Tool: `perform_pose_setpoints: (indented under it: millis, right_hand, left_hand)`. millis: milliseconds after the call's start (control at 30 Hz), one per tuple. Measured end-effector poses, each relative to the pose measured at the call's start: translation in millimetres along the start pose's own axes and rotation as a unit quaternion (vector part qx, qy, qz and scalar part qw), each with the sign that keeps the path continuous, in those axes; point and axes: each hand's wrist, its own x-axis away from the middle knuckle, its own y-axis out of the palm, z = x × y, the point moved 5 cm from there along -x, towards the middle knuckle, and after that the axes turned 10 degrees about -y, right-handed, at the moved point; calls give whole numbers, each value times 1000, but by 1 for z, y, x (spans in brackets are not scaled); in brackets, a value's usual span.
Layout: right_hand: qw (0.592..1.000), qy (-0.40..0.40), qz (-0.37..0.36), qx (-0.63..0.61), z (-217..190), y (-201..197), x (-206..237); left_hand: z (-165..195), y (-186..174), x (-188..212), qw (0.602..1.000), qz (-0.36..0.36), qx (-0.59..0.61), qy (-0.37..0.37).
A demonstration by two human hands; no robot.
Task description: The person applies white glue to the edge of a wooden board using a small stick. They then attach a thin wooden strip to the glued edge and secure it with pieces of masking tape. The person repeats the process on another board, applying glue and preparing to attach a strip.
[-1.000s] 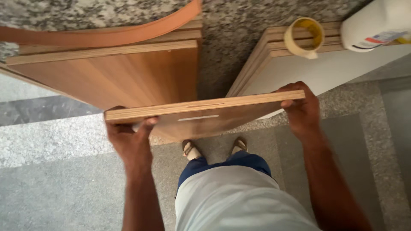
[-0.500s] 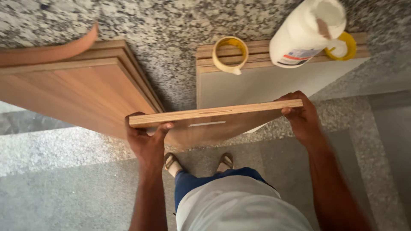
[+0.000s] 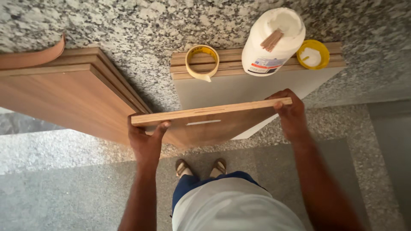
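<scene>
Since half a second ago your view has swung right, bringing the white glue bottle (image 3: 273, 42) fully into sight. Your left hand (image 3: 146, 139) is clamped on the near-left end of the brown wooden panel (image 3: 209, 122), thumb over its edge; your right hand (image 3: 290, 112) grips the right end. Both arms reach forward, holding the panel level near the stacked boards (image 3: 257, 81).

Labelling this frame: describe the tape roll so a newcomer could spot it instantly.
Start at the speckled granite wall, then find the stack of boards leaning on it, above the wooden panel held in both hands. On that stack's top edge, the tape roll sits leftmost: an open yellowish ring, unlike the big white glue bottle and the yellow lid beside it.
</scene>
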Motion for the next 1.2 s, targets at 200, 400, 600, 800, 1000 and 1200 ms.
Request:
perform_pose_setpoints:
  millis: [200, 400, 600, 800, 1000, 1200]
  right_hand:
    - [996, -6, 83, 12, 5, 12, 11]
    - [997, -12, 71, -14, -17, 13, 9]
    - [998, -62, 27, -14, -43, 21, -9]
    - [997, 1, -73, 14, -44, 7, -22]
    - [993, 16, -115, -17, -32, 7, -24]
    - [989, -85, -118, -32, -39, 13, -29]
  left_hand:
    - [58, -5, -3, 987, -8, 23, 158]
    - [196, 17, -4, 928, -19, -159, 335]
    - [290, 142, 15, 817, -157, -245, 497]
    - [297, 236, 21, 688, -134, -495, 513]
    - [301, 256, 6, 634, -148, -578, 492]
    - [314, 284, -3, 600, -225, -624, 446]
